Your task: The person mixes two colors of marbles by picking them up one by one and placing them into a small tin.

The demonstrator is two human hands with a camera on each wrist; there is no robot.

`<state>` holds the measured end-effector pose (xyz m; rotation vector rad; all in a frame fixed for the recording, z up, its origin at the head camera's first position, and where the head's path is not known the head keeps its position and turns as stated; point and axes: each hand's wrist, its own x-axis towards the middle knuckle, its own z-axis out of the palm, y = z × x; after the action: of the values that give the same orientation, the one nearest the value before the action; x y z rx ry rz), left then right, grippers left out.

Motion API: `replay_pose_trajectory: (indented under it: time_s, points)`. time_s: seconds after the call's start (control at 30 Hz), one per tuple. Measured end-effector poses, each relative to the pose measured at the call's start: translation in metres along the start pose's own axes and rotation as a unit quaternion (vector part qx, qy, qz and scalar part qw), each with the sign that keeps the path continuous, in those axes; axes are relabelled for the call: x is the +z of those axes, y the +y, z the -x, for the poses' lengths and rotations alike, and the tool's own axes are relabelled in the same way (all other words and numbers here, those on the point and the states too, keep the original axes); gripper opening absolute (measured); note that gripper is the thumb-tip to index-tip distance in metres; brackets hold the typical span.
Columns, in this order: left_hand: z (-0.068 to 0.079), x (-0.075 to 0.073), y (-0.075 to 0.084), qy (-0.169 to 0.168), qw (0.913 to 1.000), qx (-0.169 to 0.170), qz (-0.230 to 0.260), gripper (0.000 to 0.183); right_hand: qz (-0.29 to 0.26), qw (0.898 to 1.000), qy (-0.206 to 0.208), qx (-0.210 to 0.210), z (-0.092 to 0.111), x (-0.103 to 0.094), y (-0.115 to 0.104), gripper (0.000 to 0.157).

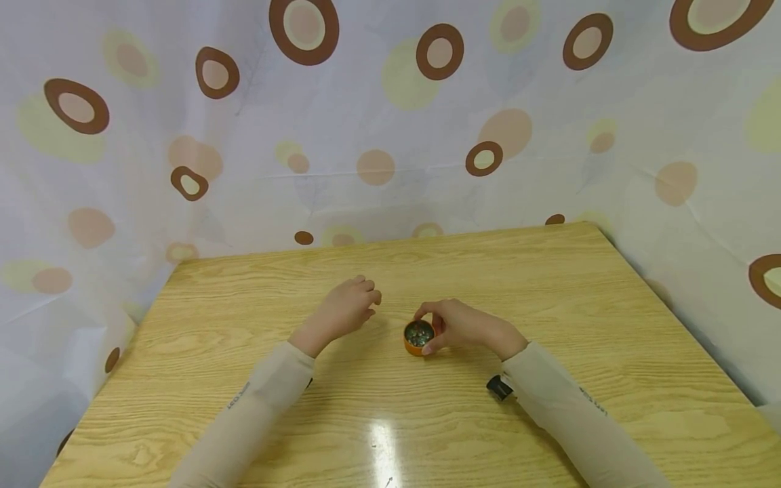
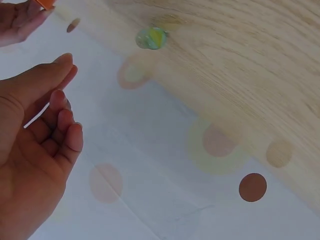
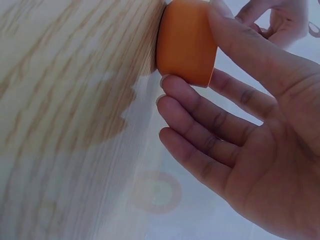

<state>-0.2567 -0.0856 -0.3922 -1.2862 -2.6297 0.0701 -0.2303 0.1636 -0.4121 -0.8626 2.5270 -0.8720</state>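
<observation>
A small round orange cup [image 1: 413, 350] stands on the wooden table with several shiny, glassy pieces inside, too small to tell apart. My right hand [image 1: 466, 325] holds it from the right, thumb and index finger on its sides; the right wrist view shows its smooth orange wall [image 3: 187, 42]. To the left of the cup and apart from it, my left hand [image 1: 349, 306] hovers over the table, fingers loosely curled with nothing visible in them. A clear glass marble with green and yellow swirls [image 2: 151, 38] appears near that hand in the left wrist view; the head view does not show it.
The wooden table [image 1: 518, 271] runs back to a pale curtain [image 1: 342, 122] with brown and beige circles, which also hangs along both sides. A black wrist-worn device [image 1: 500, 388] sits beneath the right sleeve. Light reflects off the table's front.
</observation>
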Motion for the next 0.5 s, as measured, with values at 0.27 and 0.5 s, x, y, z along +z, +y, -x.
replay_pose_trajectory:
  time_s: [0.27, 0.5]
  points:
    - [0.009, 0.007, -0.012, -0.069, 0.9923, -0.091, 0.047, 0.013, 0.007, 1.0, 0.0, 0.003, 0.0, 0.0, 0.0, 0.053]
    - [0.011, 0.008, -0.014, -0.093, 0.9864, -0.117, 0.07, 0.008, 0.006, 1.0, 0.0, -0.001, 0.001, -0.001, -0.002, 0.053]
